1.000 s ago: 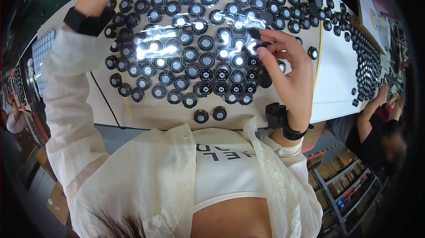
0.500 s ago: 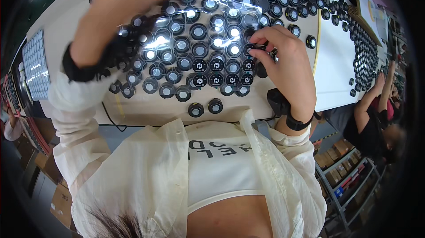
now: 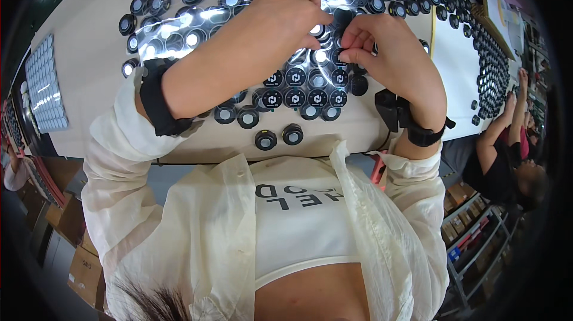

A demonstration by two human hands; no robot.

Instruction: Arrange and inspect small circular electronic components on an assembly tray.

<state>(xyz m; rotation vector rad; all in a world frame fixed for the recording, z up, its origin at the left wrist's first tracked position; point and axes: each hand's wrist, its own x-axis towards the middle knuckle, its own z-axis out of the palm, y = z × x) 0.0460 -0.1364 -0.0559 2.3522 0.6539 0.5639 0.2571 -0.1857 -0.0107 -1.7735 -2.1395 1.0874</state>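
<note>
Rows of black round discs with pale centres (image 3: 248, 117) cover the pale table. Several nearest me bear black round labels (image 3: 295, 76) with a white mark. A clear glossy plastic sheet (image 3: 197, 18) lies over part of the rows. My left hand (image 3: 292, 15) reaches across above them, its thumb and fingers apart and curled, nothing visible between them. Beside it, my right hand (image 3: 385, 43) has thumb and forefinger brought together at a black round label (image 3: 339, 60) on a disc, its far part hidden by the fingers. Two discs (image 3: 279, 137) stand apart near the front edge.
At the far left lies a pale blue sheet of round pieces (image 3: 48, 85). A white table (image 3: 453, 100) on the right carries many more discs (image 3: 492, 76). Another person (image 3: 498, 163) works beside it. Cardboard boxes (image 3: 83, 273) stand below at the left.
My left hand has swung right and nearer, from the far left to beside my right hand. My right hand has moved slightly away from me. The clear sheet appears shifted.
</note>
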